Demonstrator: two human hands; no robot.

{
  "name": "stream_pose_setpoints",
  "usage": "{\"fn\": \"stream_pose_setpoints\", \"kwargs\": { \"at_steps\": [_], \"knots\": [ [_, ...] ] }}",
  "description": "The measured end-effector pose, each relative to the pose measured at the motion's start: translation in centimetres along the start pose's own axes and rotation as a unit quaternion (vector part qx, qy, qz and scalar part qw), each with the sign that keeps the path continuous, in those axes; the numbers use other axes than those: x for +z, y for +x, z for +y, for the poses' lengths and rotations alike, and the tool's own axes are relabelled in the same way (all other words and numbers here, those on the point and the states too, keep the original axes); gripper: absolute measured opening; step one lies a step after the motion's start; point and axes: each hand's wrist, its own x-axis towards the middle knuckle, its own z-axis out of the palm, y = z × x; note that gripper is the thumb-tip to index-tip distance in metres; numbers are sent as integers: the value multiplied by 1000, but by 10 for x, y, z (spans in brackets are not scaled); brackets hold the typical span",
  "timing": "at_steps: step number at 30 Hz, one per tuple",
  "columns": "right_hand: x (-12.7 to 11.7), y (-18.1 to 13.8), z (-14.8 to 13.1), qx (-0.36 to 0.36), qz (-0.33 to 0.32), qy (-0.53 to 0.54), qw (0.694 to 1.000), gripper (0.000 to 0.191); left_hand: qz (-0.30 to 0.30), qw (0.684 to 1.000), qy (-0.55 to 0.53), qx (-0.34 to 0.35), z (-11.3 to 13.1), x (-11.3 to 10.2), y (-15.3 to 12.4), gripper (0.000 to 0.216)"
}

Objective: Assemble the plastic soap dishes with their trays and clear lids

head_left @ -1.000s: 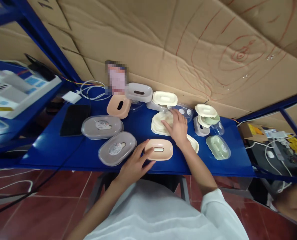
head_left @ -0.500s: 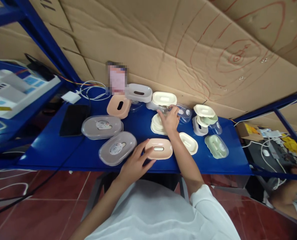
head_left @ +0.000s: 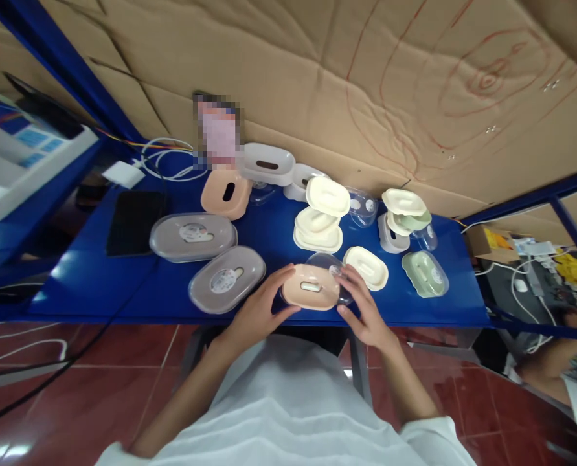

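Observation:
A peach soap dish (head_left: 310, 287) lies near the front edge of the blue table (head_left: 123, 285). My left hand (head_left: 259, 310) grips its left end with curled fingers. My right hand (head_left: 363, 309) holds a clear plastic lid (head_left: 328, 264) tilted against the dish's right and far side. Just behind stand a stack of cream dishes (head_left: 318, 228) and a single cream dish (head_left: 366, 266).
Two grey lidded boxes (head_left: 193, 234) (head_left: 226, 278) lie to the left, with a black phone (head_left: 133, 221) beyond them. A peach dish (head_left: 226, 193), grey and white dishes (head_left: 267, 163), clear lids (head_left: 363, 210) and green dishes (head_left: 424, 273) fill the back and right. Cardboard lines the wall.
My right hand has come back from the rear of the table with a clear lid and brought it to the peach dish. My left hand has stayed on the dish.

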Motion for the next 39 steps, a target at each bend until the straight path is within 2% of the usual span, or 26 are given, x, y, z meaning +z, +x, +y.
{"fn": "stream_pose_setpoints", "kwargs": {
  "at_steps": [3,7,11,16,19,21,23,25,26,28,29,31,35,39],
  "knots": [
    [16,0,1,-45,-16,14,999,57,1,1000,-3,-17,-2,0,0,83],
    [27,15,9,-105,-22,-8,994,59,-13,1000,23,10,-3,0,-2,84],
    [23,25,15,-178,-54,-50,981,52,-14,999,41,17,-4,0,-5,79],
    [17,30,23,-236,-106,-111,959,54,-14,999,50,13,-6,1,-3,73],
    [19,31,28,-251,-103,-136,953,59,-14,997,74,15,-2,2,-3,71],
    [21,30,29,-256,-88,-144,952,60,-1,993,114,41,3,1,-7,69],
    [26,27,26,-243,-71,-162,954,60,54,980,175,72,10,-4,-15,64],
    [32,23,15,-191,-43,-195,961,59,146,953,256,68,16,-16,-25,55],
    [35,20,8,-150,-26,-213,965,60,187,934,301,43,19,-22,-30,50],
    [40,15,-10,-67,-5,-235,970,61,227,898,376,-34,24,-35,-37,39],
    [41,13,-19,-34,-5,-237,971,62,230,886,397,-66,26,-39,-38,35],
    [39,7,-34,1,-21,-233,972,61,217,883,406,-89,29,-42,-36,33],
    [32,-1,-49,2,-28,-215,976,59,184,903,384,-62,27,-30,-6,40],
    [47,1,-59,-6,-7,-191,982,62,172,922,345,-44,15,-23,32,50]
  ]
}}
